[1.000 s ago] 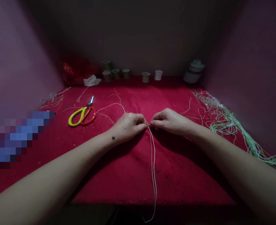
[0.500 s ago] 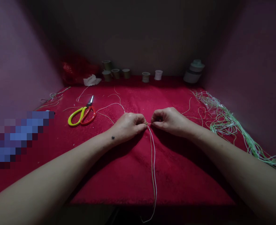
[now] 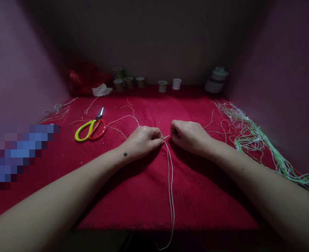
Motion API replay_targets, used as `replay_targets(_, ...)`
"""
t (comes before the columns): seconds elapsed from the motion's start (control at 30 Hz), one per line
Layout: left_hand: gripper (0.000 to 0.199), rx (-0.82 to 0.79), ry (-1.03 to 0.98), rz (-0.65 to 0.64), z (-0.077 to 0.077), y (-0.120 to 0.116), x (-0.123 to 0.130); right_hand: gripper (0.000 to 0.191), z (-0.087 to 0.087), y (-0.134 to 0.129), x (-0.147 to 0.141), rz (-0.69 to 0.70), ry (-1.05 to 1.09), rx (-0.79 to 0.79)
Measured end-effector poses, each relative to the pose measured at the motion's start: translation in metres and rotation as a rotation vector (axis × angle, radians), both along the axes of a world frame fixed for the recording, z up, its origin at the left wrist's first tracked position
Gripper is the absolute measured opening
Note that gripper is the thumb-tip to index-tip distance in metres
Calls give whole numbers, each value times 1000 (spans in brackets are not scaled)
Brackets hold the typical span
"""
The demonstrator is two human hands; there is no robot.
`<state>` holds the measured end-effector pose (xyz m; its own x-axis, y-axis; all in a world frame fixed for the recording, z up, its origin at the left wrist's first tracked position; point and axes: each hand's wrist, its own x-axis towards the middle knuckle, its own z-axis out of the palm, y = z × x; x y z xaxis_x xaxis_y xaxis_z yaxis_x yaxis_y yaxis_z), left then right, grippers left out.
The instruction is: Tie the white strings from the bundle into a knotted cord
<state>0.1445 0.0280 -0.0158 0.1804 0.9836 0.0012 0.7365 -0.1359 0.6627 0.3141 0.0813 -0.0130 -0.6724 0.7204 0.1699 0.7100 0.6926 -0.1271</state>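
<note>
My left hand (image 3: 147, 140) is closed in a pinch on thin cords. Two long strands of cord (image 3: 171, 182), one white and one greenish, hang from its fingertips and drop past the table's front edge. A short taut length of the cord runs from there to my right hand (image 3: 188, 134), whose thumb and fingers are pinched on its end. The two hands are a small gap apart, just above the red cloth. More white cord (image 3: 125, 117) loops out behind the left hand. Whatever lies inside the left fingertips is hidden.
Scissors (image 3: 91, 129) with one yellow and one red handle lie left of my hands. A bundle of green and white cords (image 3: 272, 147) spreads along the right side. Several thread spools (image 3: 162, 86), a white bottle (image 3: 217, 80) and crumpled tissue (image 3: 102, 90) stand or lie at the back.
My right hand has turned slightly and shifted a little up and right, so the cord between the hands now slants upward. The left hand keeps its pinch in nearly the same place.
</note>
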Motion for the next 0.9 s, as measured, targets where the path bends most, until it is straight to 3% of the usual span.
replay_targets(0.37,13,-36,-7,-3,2,-1,0,12,-4,3,1,-46,33,50)
replay_targets(0.63,13,-52,-15,-3,1,-1,0,5,2,6,9,131,140,-131)
replay_targets(0.9,13,-47,-14,-5,0,0,0,22,7,10,10,145,3,-30)
